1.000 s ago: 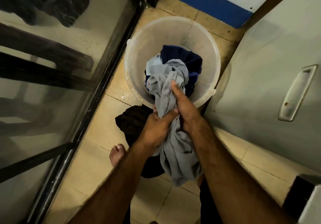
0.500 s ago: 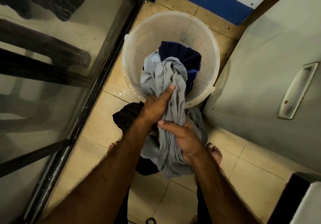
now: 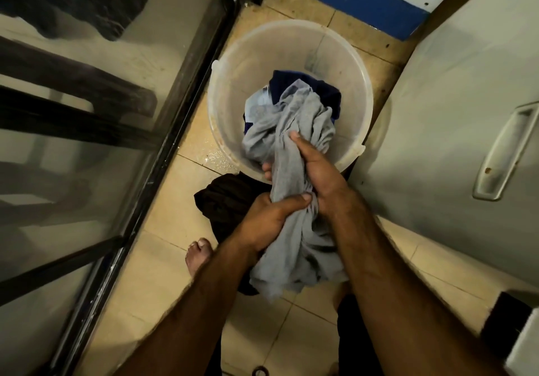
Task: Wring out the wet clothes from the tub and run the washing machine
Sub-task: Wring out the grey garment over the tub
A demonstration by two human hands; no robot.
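Note:
A wet grey garment (image 3: 294,130) hangs from the translucent white tub (image 3: 233,63) on the tiled floor. My left hand (image 3: 269,219) grips its twisted middle, thumb across the cloth. Just above it, my right hand (image 3: 316,168) grips the same garment over the tub's near rim. The garment's loose end (image 3: 294,267) droops below both hands. A dark blue garment (image 3: 303,84) and a light blue one (image 3: 259,101) lie in the tub behind the grey one.
A dark garment (image 3: 221,197) lies on the floor by the tub's near side. A glass sliding door (image 3: 96,130) runs along the left. A white appliance side with a recessed handle (image 3: 501,154) stands on the right. My bare foot (image 3: 198,254) is on the tiles.
My hands have swapped places along the grey garment: the right moved up to the tub rim, the left dropped below it. More grey cloth has bunched in the tub.

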